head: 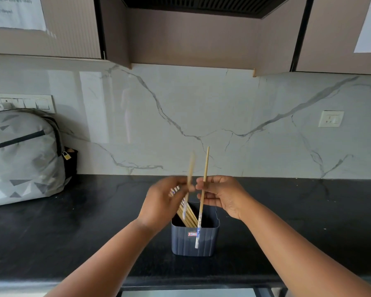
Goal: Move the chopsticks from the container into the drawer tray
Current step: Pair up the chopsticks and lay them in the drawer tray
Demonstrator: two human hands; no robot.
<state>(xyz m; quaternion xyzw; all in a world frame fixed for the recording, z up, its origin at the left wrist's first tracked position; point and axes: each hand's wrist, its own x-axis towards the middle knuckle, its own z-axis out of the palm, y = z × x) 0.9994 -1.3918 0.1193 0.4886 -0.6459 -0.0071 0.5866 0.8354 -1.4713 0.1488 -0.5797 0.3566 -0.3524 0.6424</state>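
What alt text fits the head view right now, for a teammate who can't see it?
Two bare hands lift chopsticks above a dark blue container on a black countertop: the right hand pinches one chopstick upright, the left hand grips a blurred one. More chopsticks lean inside; a grey backpack stands far left.

Black stone countertop [51,236] spans the frame; a grey backpack [22,157] with dark triangle print and a small brass padlock [66,155] sits on it at 9 o'clock, against the marble-veined backsplash [201,108]. Switch panel [26,103] on the wall at 10 o'clock, single socket [331,118] at 3 o'clock. Range hood [201,5] at 12 o'clock between upper cabinets [73,28], with paper sheets [15,11] taped at 11 and 1 o'clock.
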